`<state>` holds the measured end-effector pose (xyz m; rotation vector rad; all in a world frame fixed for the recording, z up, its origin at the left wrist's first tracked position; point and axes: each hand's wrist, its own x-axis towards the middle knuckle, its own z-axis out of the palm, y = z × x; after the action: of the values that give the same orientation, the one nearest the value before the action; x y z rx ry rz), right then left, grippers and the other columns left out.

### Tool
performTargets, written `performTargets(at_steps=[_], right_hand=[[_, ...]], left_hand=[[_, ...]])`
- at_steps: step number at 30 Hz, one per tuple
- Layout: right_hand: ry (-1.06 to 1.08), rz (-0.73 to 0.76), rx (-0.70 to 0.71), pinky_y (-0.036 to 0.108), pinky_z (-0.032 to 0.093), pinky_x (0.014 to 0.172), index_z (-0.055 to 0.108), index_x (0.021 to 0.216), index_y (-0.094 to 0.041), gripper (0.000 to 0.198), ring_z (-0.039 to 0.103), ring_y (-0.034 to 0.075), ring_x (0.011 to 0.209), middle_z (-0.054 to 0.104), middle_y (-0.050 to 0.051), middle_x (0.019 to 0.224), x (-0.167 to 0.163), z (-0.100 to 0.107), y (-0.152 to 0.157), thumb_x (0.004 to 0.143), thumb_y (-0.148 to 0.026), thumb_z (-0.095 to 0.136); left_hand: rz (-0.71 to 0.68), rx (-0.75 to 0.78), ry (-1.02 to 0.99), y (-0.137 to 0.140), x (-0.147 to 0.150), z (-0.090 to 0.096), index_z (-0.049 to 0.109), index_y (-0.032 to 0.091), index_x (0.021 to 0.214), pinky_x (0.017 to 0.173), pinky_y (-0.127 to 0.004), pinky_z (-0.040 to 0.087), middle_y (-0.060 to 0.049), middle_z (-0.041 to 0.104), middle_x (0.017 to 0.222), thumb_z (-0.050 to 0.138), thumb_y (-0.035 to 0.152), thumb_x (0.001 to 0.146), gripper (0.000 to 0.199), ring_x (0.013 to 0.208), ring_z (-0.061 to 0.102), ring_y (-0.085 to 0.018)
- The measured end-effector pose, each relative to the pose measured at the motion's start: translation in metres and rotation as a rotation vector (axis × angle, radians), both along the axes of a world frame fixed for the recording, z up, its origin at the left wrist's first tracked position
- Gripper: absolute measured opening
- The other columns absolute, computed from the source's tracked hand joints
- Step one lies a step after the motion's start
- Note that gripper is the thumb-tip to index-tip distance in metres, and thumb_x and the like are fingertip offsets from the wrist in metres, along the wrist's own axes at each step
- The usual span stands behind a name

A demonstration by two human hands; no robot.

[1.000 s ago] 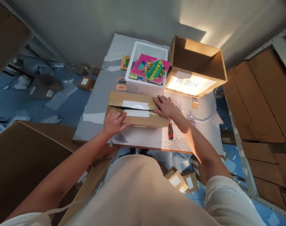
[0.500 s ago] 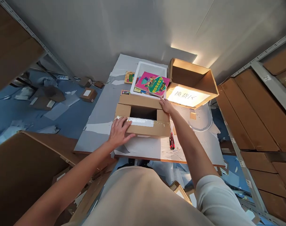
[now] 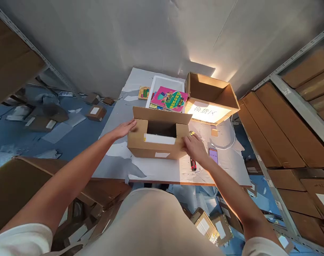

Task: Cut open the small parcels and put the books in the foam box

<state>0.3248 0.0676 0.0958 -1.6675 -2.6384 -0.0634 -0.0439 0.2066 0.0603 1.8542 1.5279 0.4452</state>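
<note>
A brown cardboard box (image 3: pixel 140 146) sits on the table in front of me, its top partly open with a dark gap in the middle. Its far flap (image 3: pixel 162 115) stands up, and a white label lies along the near side of the gap. My left hand (image 3: pixel 124 128) rests with fingers stretched out against the box's far left corner. At the right end, my right hand (image 3: pixel 196 146) has its fingers curled on the box edge. A red and black utility knife (image 3: pixel 193 165) lies beside the box, below my right hand. Something yellow is partly hidden behind that hand.
Behind the box, a pink book (image 3: pixel 170 99) lies on others over a white tray (image 3: pixel 167 80). An open carton (image 3: pixel 223 113) with a handwritten sign stands to the right. A phone (image 3: pixel 213 155) lies on the table (image 3: pixel 153 170). Shelves of boxes (image 3: pixel 274 124) line the right.
My left hand has moved from the near flap to the far left corner. My right hand has come from the far right corner to the near right edge. The far flap stands more upright.
</note>
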Motion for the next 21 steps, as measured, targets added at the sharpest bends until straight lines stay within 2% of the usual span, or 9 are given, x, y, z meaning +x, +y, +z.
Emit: performTargets(at_steps=[2, 4, 7, 9, 12, 14, 16, 18, 21], right_hand=[[0.006, 0.059, 0.161, 0.039, 0.043, 0.097, 0.063, 0.102, -0.019, 0.024, 0.063, 0.021, 0.099, 0.069, 0.010, 0.101, -0.003, -0.020, -0.035, 0.092, -0.010, 0.044], [0.041, 0.126, 0.275, 0.035, 0.043, 0.099, 0.064, 0.107, -0.018, 0.028, 0.057, 0.022, 0.117, 0.066, 0.011, 0.120, -0.008, -0.047, -0.067, 0.093, -0.010, 0.041], [0.042, 0.046, 0.270, 0.045, 0.039, 0.105, 0.056, 0.127, -0.012, 0.037, 0.047, 0.028, 0.131, 0.055, 0.016, 0.137, -0.018, -0.084, -0.096, 0.093, -0.016, 0.043], [0.052, 0.021, 0.210, 0.047, 0.039, 0.105, 0.053, 0.131, -0.008, 0.042, 0.046, 0.030, 0.132, 0.052, 0.019, 0.139, -0.023, -0.092, -0.100, 0.093, -0.021, 0.044], [0.084, -0.037, 0.075, 0.039, 0.044, 0.100, 0.061, 0.123, -0.012, 0.037, 0.054, 0.026, 0.124, 0.059, 0.015, 0.133, -0.023, -0.066, -0.088, 0.096, -0.023, 0.038], [0.086, -0.122, -0.066, 0.031, 0.049, 0.086, 0.067, 0.110, -0.018, 0.037, 0.064, 0.020, 0.106, 0.068, 0.010, 0.118, -0.020, -0.030, -0.069, 0.098, -0.027, 0.033], [0.032, -0.151, -0.214, 0.027, 0.048, 0.070, 0.067, 0.104, -0.022, 0.033, 0.068, 0.019, 0.088, 0.072, 0.006, 0.103, -0.019, 0.007, -0.042, 0.098, -0.033, 0.037], [-0.047, -0.037, -0.303, 0.025, 0.045, 0.067, 0.067, 0.105, -0.023, 0.023, 0.067, 0.020, 0.090, 0.072, 0.006, 0.102, -0.024, 0.032, -0.011, 0.092, -0.028, 0.049], [-0.232, 0.114, -0.378, 0.026, 0.044, 0.070, 0.067, 0.109, -0.022, 0.028, 0.066, 0.022, 0.096, 0.070, 0.009, 0.108, -0.045, 0.039, 0.030, 0.083, -0.018, 0.057]], left_hand=[[-0.072, -0.137, -0.035, 0.004, -0.005, -0.003, 0.042, 0.023, 0.143, 0.106, -0.040, 0.036, -0.008, 0.044, 0.147, 0.018, 0.073, 0.085, 0.080, 0.135, 0.043, -0.027], [-0.144, -0.199, -0.018, 0.005, -0.007, -0.002, 0.034, 0.023, 0.147, 0.110, -0.039, 0.032, -0.008, 0.037, 0.152, 0.019, 0.075, 0.084, 0.083, 0.139, 0.037, -0.026], [-0.184, -0.166, 0.070, 0.002, -0.002, 0.003, 0.024, 0.023, 0.151, 0.109, -0.039, 0.033, -0.009, 0.037, 0.152, 0.032, 0.079, 0.078, 0.093, 0.137, 0.040, -0.028], [-0.170, -0.149, 0.171, -0.004, 0.006, 0.007, 0.019, 0.021, 0.152, 0.107, -0.041, 0.036, -0.012, 0.040, 0.150, 0.039, 0.082, 0.072, 0.102, 0.134, 0.043, -0.031], [-0.090, -0.072, 0.400, -0.019, 0.024, 0.015, 0.019, 0.012, 0.151, 0.108, -0.054, 0.029, -0.021, 0.035, 0.151, 0.045, 0.086, 0.063, 0.118, 0.139, 0.031, -0.041], [-0.015, 0.018, 0.542, -0.034, 0.038, 0.025, 0.019, 0.004, 0.150, 0.109, -0.063, 0.020, -0.028, 0.023, 0.153, 0.046, 0.086, 0.062, 0.123, 0.142, 0.018, -0.045], [-0.013, 0.134, 0.627, -0.051, 0.055, 0.038, 0.024, 0.001, 0.148, 0.108, -0.065, 0.015, -0.030, 0.021, 0.153, 0.046, 0.082, 0.067, 0.117, 0.142, 0.016, -0.046], [-0.203, 0.289, 0.614, -0.064, 0.072, 0.051, 0.038, 0.007, 0.143, 0.109, -0.060, 0.020, -0.026, 0.034, 0.149, 0.048, 0.072, 0.075, 0.094, 0.138, 0.030, -0.041], [-0.693, 0.379, 0.535, -0.071, 0.101, 0.061, 0.065, 0.019, 0.117, 0.103, -0.043, 0.034, -0.015, 0.065, 0.122, 0.050, 0.049, 0.083, 0.048, 0.115, 0.058, -0.028]])
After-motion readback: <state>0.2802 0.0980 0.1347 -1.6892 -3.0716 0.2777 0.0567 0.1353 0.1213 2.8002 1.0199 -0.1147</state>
